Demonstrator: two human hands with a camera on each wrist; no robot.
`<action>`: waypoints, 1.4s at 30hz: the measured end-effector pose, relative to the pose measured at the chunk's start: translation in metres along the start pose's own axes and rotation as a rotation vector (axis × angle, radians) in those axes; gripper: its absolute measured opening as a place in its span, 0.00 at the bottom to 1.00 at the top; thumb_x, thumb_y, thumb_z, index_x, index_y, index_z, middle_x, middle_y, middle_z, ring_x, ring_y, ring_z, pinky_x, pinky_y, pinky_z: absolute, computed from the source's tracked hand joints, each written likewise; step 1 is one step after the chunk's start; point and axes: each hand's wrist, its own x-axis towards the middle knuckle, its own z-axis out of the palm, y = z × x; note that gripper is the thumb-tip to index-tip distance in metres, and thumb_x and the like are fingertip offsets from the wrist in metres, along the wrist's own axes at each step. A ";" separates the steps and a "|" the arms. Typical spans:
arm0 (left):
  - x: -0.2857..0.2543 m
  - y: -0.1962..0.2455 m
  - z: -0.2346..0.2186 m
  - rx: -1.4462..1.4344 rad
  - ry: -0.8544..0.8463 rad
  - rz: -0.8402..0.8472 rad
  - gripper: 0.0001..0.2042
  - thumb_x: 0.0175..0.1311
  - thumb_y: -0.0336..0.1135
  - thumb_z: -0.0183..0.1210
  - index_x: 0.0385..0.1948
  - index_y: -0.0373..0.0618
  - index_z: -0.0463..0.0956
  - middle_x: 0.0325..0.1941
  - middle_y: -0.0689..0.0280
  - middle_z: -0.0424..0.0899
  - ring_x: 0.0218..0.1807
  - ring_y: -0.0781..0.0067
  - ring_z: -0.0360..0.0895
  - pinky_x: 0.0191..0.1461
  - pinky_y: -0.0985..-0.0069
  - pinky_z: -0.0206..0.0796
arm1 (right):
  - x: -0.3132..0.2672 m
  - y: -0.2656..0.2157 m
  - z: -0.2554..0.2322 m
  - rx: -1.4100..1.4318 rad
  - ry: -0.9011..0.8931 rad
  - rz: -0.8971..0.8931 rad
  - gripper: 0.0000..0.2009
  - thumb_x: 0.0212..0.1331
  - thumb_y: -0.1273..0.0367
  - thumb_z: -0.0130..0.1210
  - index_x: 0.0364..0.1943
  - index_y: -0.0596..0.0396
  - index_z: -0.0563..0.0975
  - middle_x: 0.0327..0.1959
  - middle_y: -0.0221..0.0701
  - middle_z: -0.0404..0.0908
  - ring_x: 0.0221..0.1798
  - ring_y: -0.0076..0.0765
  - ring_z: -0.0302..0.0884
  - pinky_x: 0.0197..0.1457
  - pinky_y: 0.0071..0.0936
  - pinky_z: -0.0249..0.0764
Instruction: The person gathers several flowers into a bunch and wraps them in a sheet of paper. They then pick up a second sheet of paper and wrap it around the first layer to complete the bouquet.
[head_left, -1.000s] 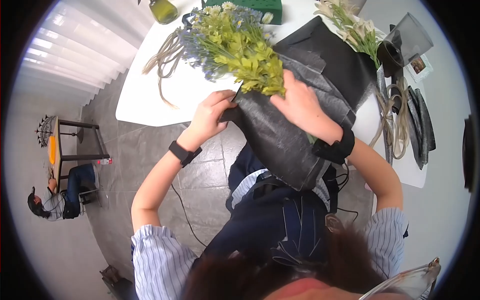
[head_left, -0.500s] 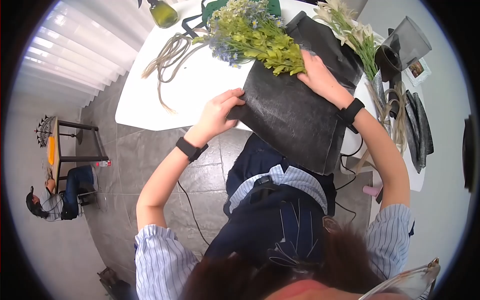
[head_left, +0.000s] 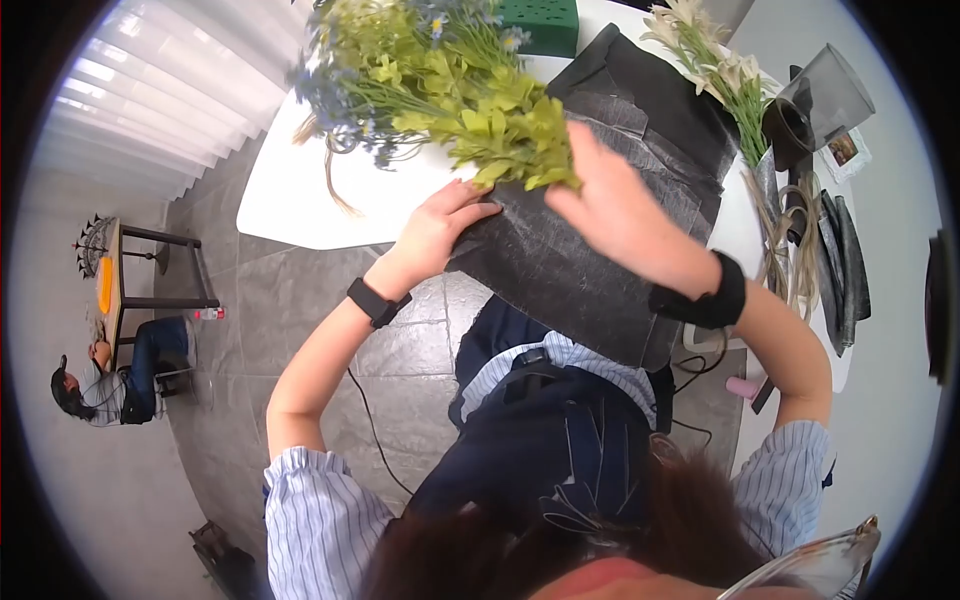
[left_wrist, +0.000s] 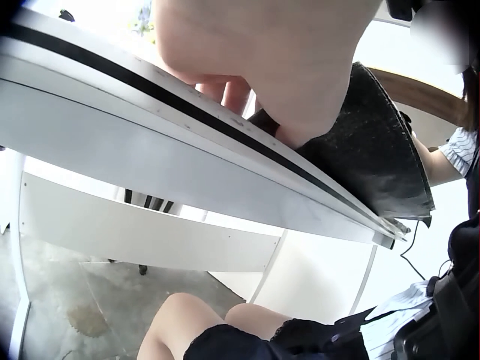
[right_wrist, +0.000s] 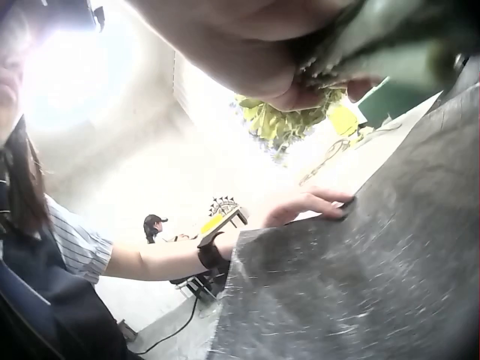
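A bouquet [head_left: 480, 120] of yellow-green leaves and small blue and white flowers is held over the table by my right hand [head_left: 630, 215]. In the right wrist view, that hand's fingers curl round the green stems [right_wrist: 390, 67]. Beneath it spreads black wrapping paper [head_left: 570, 270], creased, its near end hanging past the table edge toward the apron. My left hand [head_left: 435, 232] pinches the paper's left edge at the table's front, thumb below in the left wrist view. The right wrist view shows the left fingertips lying along the paper's edge.
White lilies [head_left: 700, 60], a clear bucket [head_left: 825, 85], dark rolls [head_left: 840, 260] and cord [head_left: 800, 230] lie at the right of the white table [head_left: 310, 200]. A green box [head_left: 540, 25] stands at the back. A person [head_left: 130, 375] sits at a far table.
My right hand first took the bouquet away and to the right, then brought it back left and up, nearer the head camera. The paper shifted slightly; my left hand stayed at its edge.
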 end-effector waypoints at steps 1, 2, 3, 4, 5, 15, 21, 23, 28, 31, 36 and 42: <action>-0.002 0.002 0.001 0.015 -0.003 -0.038 0.20 0.43 0.35 0.59 0.43 0.42 0.74 0.53 0.54 0.71 0.55 0.53 0.68 0.59 0.67 0.59 | -0.005 -0.005 0.012 0.088 -0.007 0.041 0.18 0.49 0.70 0.53 0.41 0.65 0.61 0.34 0.53 0.73 0.38 0.60 0.73 0.41 0.45 0.70; -0.004 0.002 0.002 0.020 0.001 -0.046 0.21 0.43 0.35 0.59 0.44 0.42 0.74 0.52 0.55 0.72 0.54 0.53 0.69 0.58 0.68 0.60 | -0.009 -0.002 0.026 0.154 -0.002 0.041 0.18 0.49 0.69 0.53 0.40 0.65 0.61 0.34 0.53 0.73 0.39 0.61 0.71 0.41 0.46 0.69; -0.004 0.003 0.001 0.027 0.007 -0.054 0.21 0.43 0.34 0.58 0.44 0.42 0.74 0.51 0.55 0.73 0.53 0.53 0.69 0.57 0.69 0.61 | -0.013 0.002 0.037 0.125 -0.025 0.095 0.18 0.50 0.69 0.54 0.41 0.63 0.60 0.35 0.52 0.73 0.40 0.59 0.72 0.42 0.47 0.68; -0.003 0.004 0.001 0.034 0.011 -0.060 0.21 0.44 0.33 0.58 0.45 0.43 0.74 0.50 0.55 0.74 0.53 0.53 0.70 0.56 0.70 0.63 | -0.014 0.003 0.044 0.010 -0.053 0.124 0.19 0.49 0.68 0.55 0.41 0.62 0.61 0.35 0.50 0.74 0.41 0.57 0.72 0.43 0.47 0.67; -0.002 0.004 0.001 0.000 0.031 -0.040 0.22 0.43 0.33 0.58 0.45 0.43 0.73 0.49 0.55 0.73 0.53 0.53 0.69 0.58 0.68 0.61 | -0.016 0.005 0.049 -0.104 -0.082 0.156 0.20 0.49 0.68 0.55 0.42 0.61 0.61 0.36 0.48 0.74 0.42 0.55 0.72 0.44 0.47 0.65; 0.007 0.000 0.005 0.062 0.072 -0.030 0.26 0.34 0.22 0.58 0.45 0.46 0.73 0.51 0.58 0.71 0.58 0.58 0.65 0.63 0.60 0.53 | -0.002 0.033 0.060 -0.293 -0.060 0.197 0.21 0.49 0.66 0.56 0.43 0.60 0.62 0.39 0.43 0.73 0.45 0.49 0.70 0.46 0.45 0.63; -0.010 -0.008 -0.001 -0.061 0.158 0.033 0.21 0.35 0.14 0.50 0.34 0.45 0.78 0.42 0.59 0.76 0.50 0.61 0.73 0.50 0.70 0.68 | -0.004 0.026 0.063 -0.254 -0.040 0.208 0.22 0.49 0.65 0.56 0.45 0.60 0.62 0.38 0.44 0.74 0.46 0.49 0.71 0.46 0.46 0.62; -0.014 -0.011 0.000 -0.037 0.164 0.009 0.21 0.34 0.15 0.51 0.34 0.45 0.78 0.41 0.60 0.76 0.47 0.61 0.73 0.47 0.70 0.69 | -0.011 0.015 0.070 -0.251 -0.063 0.210 0.23 0.49 0.65 0.57 0.45 0.61 0.61 0.38 0.44 0.74 0.46 0.49 0.71 0.46 0.46 0.62; -0.016 -0.001 -0.010 0.086 0.169 0.068 0.18 0.34 0.20 0.56 0.33 0.46 0.79 0.41 0.64 0.74 0.44 0.62 0.71 0.43 0.70 0.67 | -0.012 0.010 0.075 -0.300 -0.107 0.238 0.25 0.49 0.65 0.57 0.48 0.63 0.60 0.39 0.44 0.73 0.46 0.50 0.70 0.46 0.47 0.63; -0.005 0.014 -0.028 0.219 0.185 0.204 0.15 0.34 0.25 0.59 0.31 0.47 0.78 0.42 0.65 0.73 0.45 0.61 0.69 0.45 0.68 0.64 | -0.011 0.011 0.074 -0.298 -0.121 0.252 0.25 0.49 0.66 0.55 0.50 0.63 0.60 0.41 0.45 0.72 0.46 0.52 0.69 0.46 0.47 0.64; 0.054 0.012 -0.056 0.123 0.003 0.372 0.08 0.40 0.29 0.60 0.25 0.44 0.75 0.54 0.61 0.71 0.59 0.55 0.64 0.60 0.58 0.56 | -0.013 0.013 0.073 -0.345 -0.089 0.203 0.27 0.42 0.69 0.59 0.48 0.65 0.62 0.42 0.42 0.68 0.48 0.49 0.66 0.46 0.48 0.63; 0.086 0.003 -0.053 0.086 -0.263 0.394 0.07 0.53 0.35 0.56 0.28 0.42 0.72 0.52 0.61 0.74 0.57 0.64 0.68 0.65 0.60 0.51 | -0.013 0.026 0.064 -0.176 -0.164 0.187 0.25 0.44 0.74 0.51 0.51 0.65 0.61 0.43 0.44 0.65 0.49 0.50 0.63 0.49 0.47 0.61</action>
